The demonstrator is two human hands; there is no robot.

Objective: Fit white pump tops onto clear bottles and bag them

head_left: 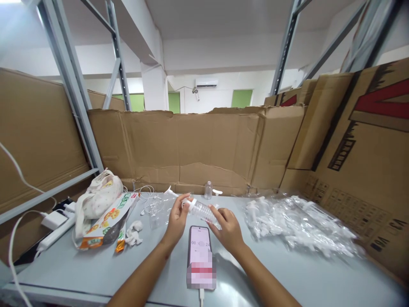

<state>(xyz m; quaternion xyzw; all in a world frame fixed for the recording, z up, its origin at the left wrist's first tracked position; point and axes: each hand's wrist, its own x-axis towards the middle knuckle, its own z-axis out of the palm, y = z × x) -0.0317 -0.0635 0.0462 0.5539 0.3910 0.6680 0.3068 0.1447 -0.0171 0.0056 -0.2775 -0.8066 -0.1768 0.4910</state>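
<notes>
A clear ribbed plastic bottle (pixel 202 209) is held tilted between my two hands above the table. My left hand (pixel 178 213) has its fingers closed around the white top (pixel 191 204) of the bottle. The bottle's lower end is gripped by my right hand (pixel 226 222), thumb underneath and fingers over it. Just beyond my hands, a second clear bottle (pixel 208 190) stands upright without a top. Beside it is a white pump head (pixel 217 192). Below my hands lies a phone (pixel 200 247) showing a timer, with a white cable plugged in.
Bagged white pump heads (pixel 287 221) cover the table's right side. To the left are a snack box (pixel 110 217), a cloth bag (pixel 99 192), crumpled tissue (pixel 134 233), a clear plastic bag (pixel 159 213) and a power strip (pixel 57 234). Cardboard (pixel 191 145) walls the back.
</notes>
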